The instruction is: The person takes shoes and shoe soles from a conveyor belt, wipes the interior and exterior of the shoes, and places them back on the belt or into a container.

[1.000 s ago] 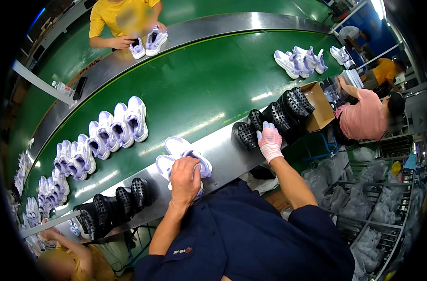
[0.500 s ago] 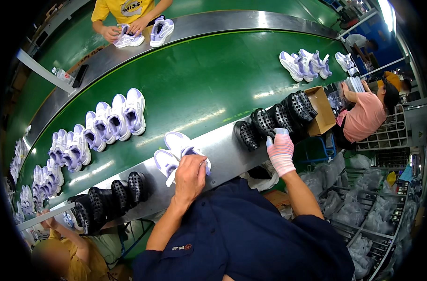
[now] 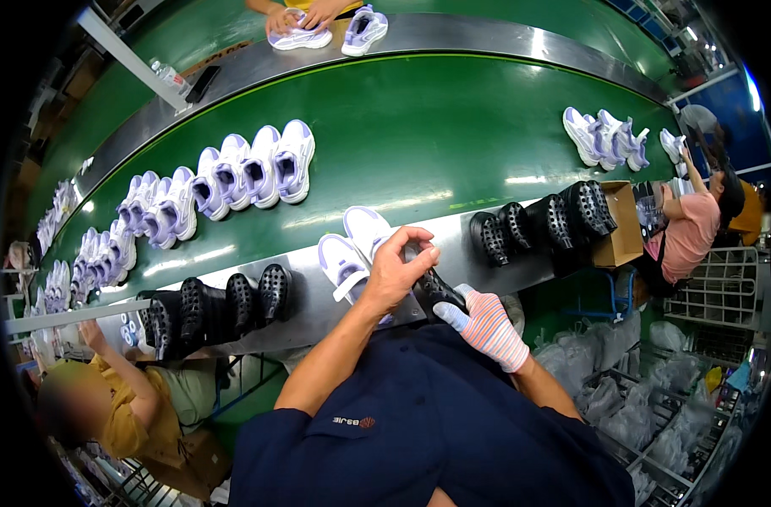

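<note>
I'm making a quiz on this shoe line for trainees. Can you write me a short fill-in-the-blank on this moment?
1. The gloved right hand and the bare left hand together hold a ____ perforated shoe mould.
2. The lilac-and-white sneakers beside the left hand lie on the ____ steel ledge.
3. The conveyor belt is ____.

Missing words: black; silver; green

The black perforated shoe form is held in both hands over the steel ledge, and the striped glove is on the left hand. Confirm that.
Not quite: the head view shows the striped glove on the right hand; the left hand is bare. Both hands do hold the black perforated shoe form over the steel ledge.
</note>
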The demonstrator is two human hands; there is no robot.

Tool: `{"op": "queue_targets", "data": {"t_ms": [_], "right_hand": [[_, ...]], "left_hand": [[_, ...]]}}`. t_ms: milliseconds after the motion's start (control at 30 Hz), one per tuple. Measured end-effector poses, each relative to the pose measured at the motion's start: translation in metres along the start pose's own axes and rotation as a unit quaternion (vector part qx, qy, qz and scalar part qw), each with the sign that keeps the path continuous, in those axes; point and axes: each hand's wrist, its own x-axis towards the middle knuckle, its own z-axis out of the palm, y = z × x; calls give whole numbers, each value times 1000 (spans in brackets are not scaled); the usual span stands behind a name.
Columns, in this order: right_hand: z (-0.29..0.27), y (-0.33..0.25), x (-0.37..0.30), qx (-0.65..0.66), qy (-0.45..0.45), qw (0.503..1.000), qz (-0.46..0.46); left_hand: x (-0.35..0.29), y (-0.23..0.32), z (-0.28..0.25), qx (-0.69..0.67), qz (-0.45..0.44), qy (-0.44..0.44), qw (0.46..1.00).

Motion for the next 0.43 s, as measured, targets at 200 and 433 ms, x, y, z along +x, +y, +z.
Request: {"op": "queue_targets", "data": {"t_ms": [200, 433], "right_hand": [[15, 26, 31, -130, -109, 985, 24], [58, -4, 101, -206, -72, 974, 51]], "left_hand": [[-1, 3, -39, 503, 220, 199, 811], [52, -41, -43, 552, 5, -128, 824]]}}
